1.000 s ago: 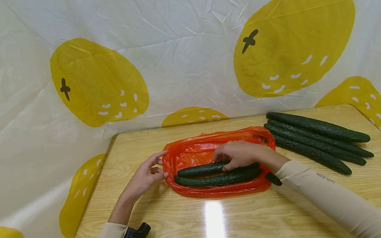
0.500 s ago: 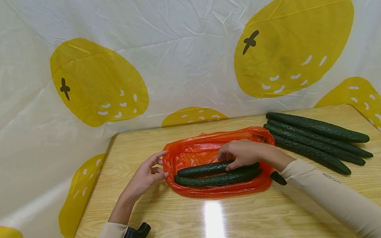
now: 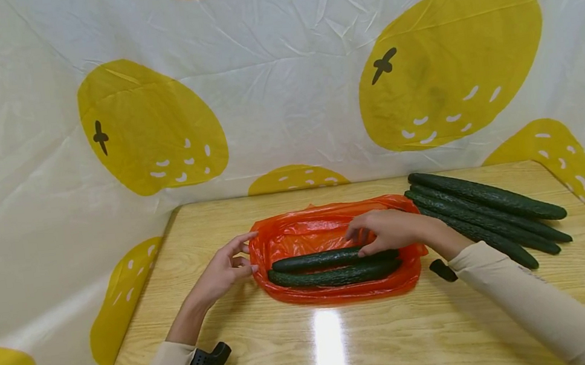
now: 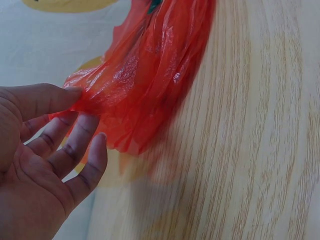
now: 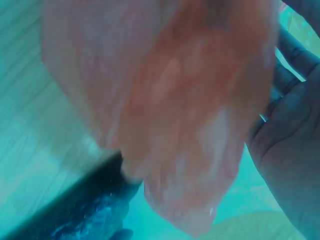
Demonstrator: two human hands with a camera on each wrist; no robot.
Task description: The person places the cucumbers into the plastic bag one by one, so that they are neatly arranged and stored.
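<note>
A red plastic bag (image 3: 334,295) lies spread on the table with its mouth facing up. Inside it are two dark green cucumbers, the rear cucumber (image 3: 310,260) and the front cucumber (image 3: 331,276), side by side. My left hand (image 3: 220,273) pinches the bag's left edge; in the left wrist view the thumb and fingers (image 4: 82,137) lie on either side of the red film. Over the bag's right half, my right hand (image 3: 393,231) has loosely bent fingers near the rear cucumber and grips nothing visible. The right wrist view shows blurred red film beside the palm (image 5: 292,145).
Several more cucumbers (image 3: 493,206) lie fanned out on the wooden table (image 3: 258,351), right of the bag and close to its right end. A white cloth (image 3: 281,86) with yellow fruit prints hangs behind and to the left.
My right hand has let go of the rear cucumber and shifted to the right above it. The left hand has kept its place at the bag's edge.
</note>
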